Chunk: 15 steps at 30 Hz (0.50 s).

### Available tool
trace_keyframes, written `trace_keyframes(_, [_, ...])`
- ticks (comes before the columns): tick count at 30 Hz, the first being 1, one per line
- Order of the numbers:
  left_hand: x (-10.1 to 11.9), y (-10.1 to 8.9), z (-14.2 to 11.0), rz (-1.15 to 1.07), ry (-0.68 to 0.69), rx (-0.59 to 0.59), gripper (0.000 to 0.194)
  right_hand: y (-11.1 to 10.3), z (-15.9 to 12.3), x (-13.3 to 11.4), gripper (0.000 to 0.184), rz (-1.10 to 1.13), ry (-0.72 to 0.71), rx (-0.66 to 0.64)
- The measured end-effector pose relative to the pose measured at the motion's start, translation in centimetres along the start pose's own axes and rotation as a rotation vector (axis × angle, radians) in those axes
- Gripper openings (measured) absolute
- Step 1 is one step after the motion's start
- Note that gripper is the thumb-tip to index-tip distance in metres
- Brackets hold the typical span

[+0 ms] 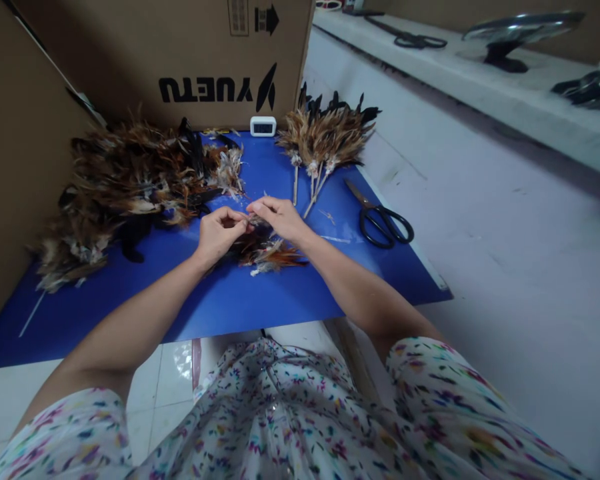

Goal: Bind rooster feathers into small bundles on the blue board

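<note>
Over the middle of the blue table my left hand (221,231) pinches at a small feather (257,221), its thumb and forefinger pressed together. My right hand (279,217) meets it from the other side, fingers closed on the same feather. Most of that feather is hidden by the fingers. Just under both hands lies a loose bunch of brown and orange feathers (273,257) with white fluffy ends. Up and to the left spreads a large heap of brown and black feathers (145,170). Feather bundles on thin sticks (325,137) rest at the far right.
Black-handled scissors (385,223) lie on the blue tabletop (190,303) near its right edge. A small white digital clock (263,127) stands against a large cardboard box (190,53). On the ledge (460,73) at upper right sits another pair of scissors (415,40).
</note>
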<state>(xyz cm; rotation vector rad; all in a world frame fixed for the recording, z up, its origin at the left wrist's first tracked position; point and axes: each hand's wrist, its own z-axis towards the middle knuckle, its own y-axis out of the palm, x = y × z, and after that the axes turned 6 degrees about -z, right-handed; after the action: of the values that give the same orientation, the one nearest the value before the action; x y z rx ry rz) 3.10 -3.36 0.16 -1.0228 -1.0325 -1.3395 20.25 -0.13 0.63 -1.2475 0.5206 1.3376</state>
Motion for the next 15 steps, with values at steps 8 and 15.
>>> trace_keyframes(8, [-0.1,-0.2,0.0,-0.005,-0.026,0.002,0.031,-0.2,0.0,0.6,0.024,0.018,0.001,-0.057])
trace_keyframes(15, [-0.5,-0.2,0.3,-0.188,-0.136,-0.019,0.036,-0.5,0.0,1.1,0.020,-0.011,-0.007,-0.058])
